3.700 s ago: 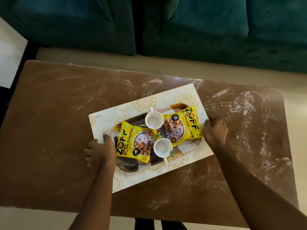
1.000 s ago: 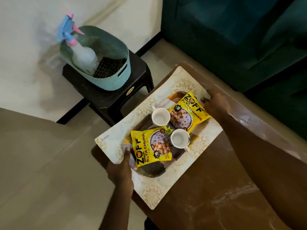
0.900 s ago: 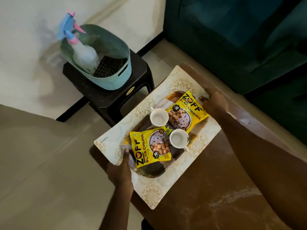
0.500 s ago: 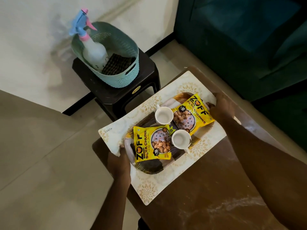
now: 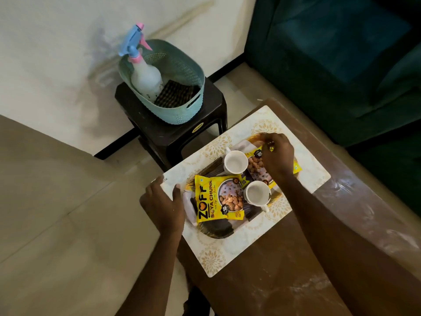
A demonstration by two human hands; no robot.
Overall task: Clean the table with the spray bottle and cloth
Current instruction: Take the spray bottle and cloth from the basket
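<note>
A white spray bottle [image 5: 145, 80] with a blue and pink trigger stands in a teal basket [image 5: 189, 110], with a dark folded cloth [image 5: 175, 94] beside it. The brown table [image 5: 341, 236] shows white smears. At its left end lies a patterned placemat [image 5: 227, 254] carrying a tray [image 5: 218, 231] with two yellow snack packets and two white cups. My left hand [image 5: 163, 206] grips the placemat's left edge, thumb on top. My right hand [image 5: 276, 156] is over the far packet [image 5: 296, 168], fingers curled at its top edge.
The basket sits on a black stool [image 5: 205, 126] against the white wall, just left of the table's end. A dark green sofa [image 5: 341, 53] runs along the table's far side. Beige floor tiles [image 5: 68, 224] lie to the left.
My right hand left the tray's far rim and moved onto the far packet. My left hand shifted from the tray's near end to the placemat's edge. The view swung from the table toward the stool.
</note>
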